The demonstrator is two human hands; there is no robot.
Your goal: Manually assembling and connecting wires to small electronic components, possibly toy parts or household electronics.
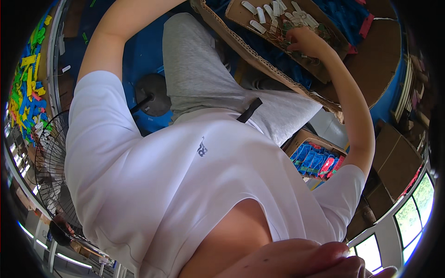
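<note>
My right hand (pixel 306 42) reaches into a shallow cardboard tray (pixel 236 19) with its fingers bent down among the pieces. The fingers look closed, but whatever lies between them is too small to make out. White oblong plastic pieces (pixel 260 15) lie around the fingertips, with thin wires and small greenish parts (pixel 326 33) beside the hand. The tray rests inside a larger corrugated carton (pixel 259 62), above blue plastic parts (pixel 340 16). My left arm (pixel 113 34) runs out past the top edge, so the left hand is hidden from view.
A smaller carton (pixel 320 138) of blue and red parts stands by my right side. On the left are a wire-caged fan (pixel 51 162) and a heap of bright plastic pieces (pixel 28 88). A round dark base (pixel 155 95) sits beside my leg. Flattened cardboard (pixel 391 148) lies at right.
</note>
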